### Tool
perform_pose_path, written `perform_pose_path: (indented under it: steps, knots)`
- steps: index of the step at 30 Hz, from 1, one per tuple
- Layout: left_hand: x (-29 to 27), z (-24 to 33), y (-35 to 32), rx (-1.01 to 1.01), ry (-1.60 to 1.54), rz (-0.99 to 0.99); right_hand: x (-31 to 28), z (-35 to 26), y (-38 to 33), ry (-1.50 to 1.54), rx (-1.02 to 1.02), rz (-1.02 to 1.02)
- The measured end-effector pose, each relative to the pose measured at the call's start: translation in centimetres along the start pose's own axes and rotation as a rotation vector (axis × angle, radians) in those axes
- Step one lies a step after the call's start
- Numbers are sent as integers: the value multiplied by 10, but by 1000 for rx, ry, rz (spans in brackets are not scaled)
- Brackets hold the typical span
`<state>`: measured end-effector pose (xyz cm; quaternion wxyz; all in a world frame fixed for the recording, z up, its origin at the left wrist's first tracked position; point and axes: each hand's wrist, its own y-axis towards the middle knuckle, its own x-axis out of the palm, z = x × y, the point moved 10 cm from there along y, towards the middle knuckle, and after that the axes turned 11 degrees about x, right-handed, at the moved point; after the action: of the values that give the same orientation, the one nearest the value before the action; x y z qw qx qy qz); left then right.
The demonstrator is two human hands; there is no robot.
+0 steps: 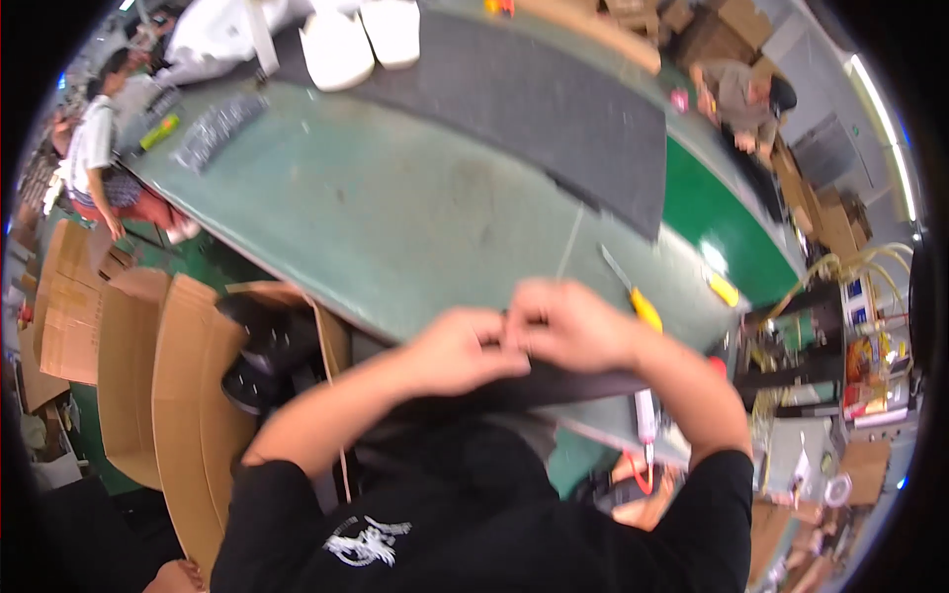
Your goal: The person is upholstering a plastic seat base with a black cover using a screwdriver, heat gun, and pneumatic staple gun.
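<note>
Green worktable, left hand and right hand together, each grip seemingly pinched on a dark strip.

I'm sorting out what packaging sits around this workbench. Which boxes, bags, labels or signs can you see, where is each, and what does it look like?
Open cardboard cartons: left of the green table, brown, flaps up.
Flat cardboard pile: far right, brown.
White plastic bag: table's far left end, crumpled.
Clear packet: near that bag, small dark parts inside.
Both hands, left hand and right hand, pinch a dark strip.
No readable sign or screen.
</note>
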<state>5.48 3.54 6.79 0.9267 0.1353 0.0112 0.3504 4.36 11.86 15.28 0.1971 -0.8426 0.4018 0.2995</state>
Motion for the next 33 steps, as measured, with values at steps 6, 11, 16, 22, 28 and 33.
perform_pose_path:
  steps: [6, 11, 16, 22, 28, 33]
  knots:
    - [-57, -14, 9, -204, -86, 93, 23, 65, 41, 347, 466, -69]
    - [-66, -26, 21, -285, -242, 77, 20, 85, 56, 465, 518, -74]
    - [-54, -47, 10, -554, -536, 85, 32, 95, 67, 432, 589, -225]
    - [-49, -38, 10, -515, -510, 45, 24, 80, 62, 366, 570, -360]
    - [-66, -30, 13, -366, -530, 106, 18, 73, 54, 405, 474, -441]
    - [-75, -40, 14, -377, -497, 179, 15, 71, 62, 608, 441, -272]
